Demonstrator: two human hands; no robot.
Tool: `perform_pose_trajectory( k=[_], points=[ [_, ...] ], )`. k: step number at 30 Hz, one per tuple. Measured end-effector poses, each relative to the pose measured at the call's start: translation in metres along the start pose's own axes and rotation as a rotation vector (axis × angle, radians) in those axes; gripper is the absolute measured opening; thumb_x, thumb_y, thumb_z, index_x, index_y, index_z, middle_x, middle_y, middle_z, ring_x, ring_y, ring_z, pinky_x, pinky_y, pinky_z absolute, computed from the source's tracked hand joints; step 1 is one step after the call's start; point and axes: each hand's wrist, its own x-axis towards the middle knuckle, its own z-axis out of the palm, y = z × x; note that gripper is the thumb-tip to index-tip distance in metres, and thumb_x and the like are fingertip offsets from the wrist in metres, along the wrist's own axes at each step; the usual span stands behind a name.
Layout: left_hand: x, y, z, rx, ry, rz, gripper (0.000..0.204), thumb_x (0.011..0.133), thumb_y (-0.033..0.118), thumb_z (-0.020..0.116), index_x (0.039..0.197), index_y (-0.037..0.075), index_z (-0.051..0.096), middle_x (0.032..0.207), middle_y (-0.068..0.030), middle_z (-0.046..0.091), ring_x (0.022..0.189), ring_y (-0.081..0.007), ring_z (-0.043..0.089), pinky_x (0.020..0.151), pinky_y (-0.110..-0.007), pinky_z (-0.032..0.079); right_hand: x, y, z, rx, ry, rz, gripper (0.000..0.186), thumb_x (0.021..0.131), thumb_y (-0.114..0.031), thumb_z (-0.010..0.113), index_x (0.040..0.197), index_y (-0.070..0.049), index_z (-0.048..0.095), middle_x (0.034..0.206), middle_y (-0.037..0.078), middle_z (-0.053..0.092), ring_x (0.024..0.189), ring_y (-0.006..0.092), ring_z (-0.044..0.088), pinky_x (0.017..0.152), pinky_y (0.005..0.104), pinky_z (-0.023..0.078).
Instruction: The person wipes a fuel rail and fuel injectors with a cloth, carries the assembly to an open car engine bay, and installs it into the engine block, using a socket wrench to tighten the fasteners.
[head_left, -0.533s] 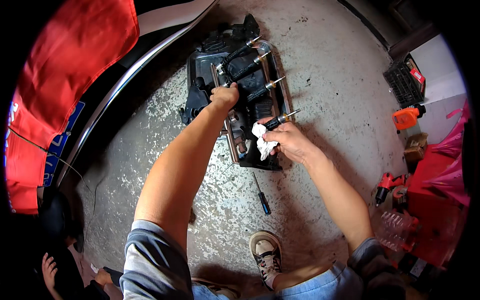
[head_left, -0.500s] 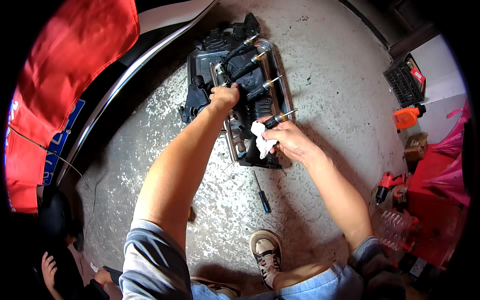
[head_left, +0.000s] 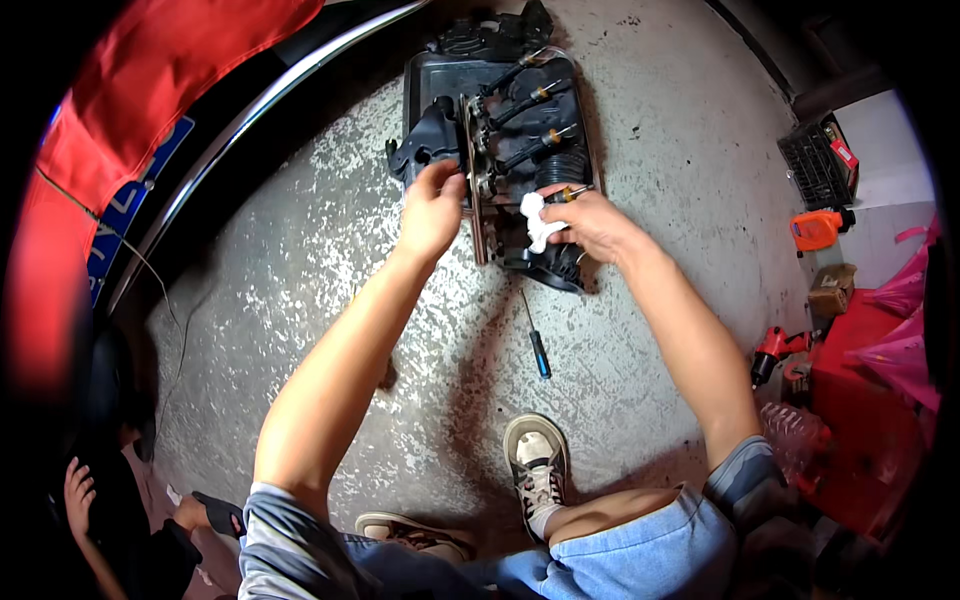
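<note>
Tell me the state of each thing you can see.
White cloth: crumpled
Right hand: closed on that cloth
Left hand: fingers bent, grip unclear
Metal-tipped rods: lined along the metal rail, tips pointing right
Screwdriver: lying on the floor, unheld
Black tray: loaded with dark parts
Red cover: draped, creased

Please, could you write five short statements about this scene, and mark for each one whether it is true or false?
1. The right hand holds a white wad. True.
2. The screwdriver is held in the left hand. False: it lies on the floor.
3. The left hand is to the left of the long metal rail in the picture. True.
4. The bottle near the wall at the right is green. False: it is orange, with a dark cap.
5. The red power tool is farther right in the picture than the right hand. True.
</note>
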Motion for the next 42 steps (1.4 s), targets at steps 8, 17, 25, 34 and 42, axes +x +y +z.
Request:
perform_pose_trajectory(
  k=[8, 17, 25, 34, 42],
  points=[
    [-0.101, -0.002, -0.085, -0.205, -0.087, -0.385, 0.031, 0.102, 0.020, 0.041, 0.125, 0.001, 0.048, 0.110, -0.0100, 0.062, 0.097, -0.0185, 0.060, 0.084, -0.032, 0.048, -0.030, 0.001, -0.039, 0.100, 0.121, -0.135, 0.054, 0.084, -0.004, 0.062, 0.132, 0.001, 0.038, 0.109, 0.013, 0.059, 0.086, 0.0164, 0.059, 0.069, 0.0270, 0.048],
    [-0.157, 0.133, -0.046, -0.332, -0.413, -0.456, 0.040, 0.100, 0.029, 0.046, 0.134, 0.007, 0.048, 0.126, -0.0112, 0.057, 0.119, -0.0229, 0.052, 0.104, -0.041, 0.039, -0.149, -0.022, 0.071, -0.170, 0.023, -0.651, 0.034, 0.077, 0.016, 0.052, 0.109, 0.008, 0.052, 0.104, 0.011, 0.057, 0.100, 0.0175, 0.056, 0.079, 0.0279, 0.049],
    [-0.234, 0.384, -0.094, -0.507, -0.036, -0.666, 0.020, 0.093, 0.017, 0.061, 0.102, -0.001, 0.065, 0.084, -0.0037, 0.066, 0.073, -0.0112, 0.061, 0.069, -0.025, 0.051, -0.349, -0.247, 0.190, -0.583, 0.215, -0.761, 0.009, 0.076, 0.003, 0.061, 0.084, 0.001, 0.065, 0.090, 0.015, 0.060, 0.079, 0.0253, 0.059, 0.068, 0.0320, 0.048],
    [-0.265, 0.714, -0.260, -0.294, -0.360, -0.322, 0.029, 0.092, 0.002, 0.049, 0.119, 0.000, 0.058, 0.122, -0.0163, 0.060, 0.106, -0.0240, 0.062, 0.091, -0.034, 0.047, -0.462, -0.489, 0.241, -0.233, -0.204, 0.028, 0.012, 0.089, -0.007, 0.059, 0.085, 0.004, 0.063, 0.081, 0.010, 0.066, 0.068, 0.0155, 0.063, 0.061, 0.0291, 0.053],
    [-0.109, 0.714, -0.599, 1.180, 0.156, 0.237, 0.063, 0.069, -0.005, 0.058, 0.130, 0.004, 0.046, 0.138, -0.0181, 0.040, 0.133, -0.0363, 0.033, 0.108, -0.049, 0.029, -0.350, -0.590, 0.310, -0.174, 0.220, -0.048, 0.018, 0.094, -0.018, 0.054, 0.093, -0.001, 0.059, 0.077, 0.011, 0.065, 0.053, 0.0164, 0.059, 0.046, 0.0280, 0.047]
  ],
)
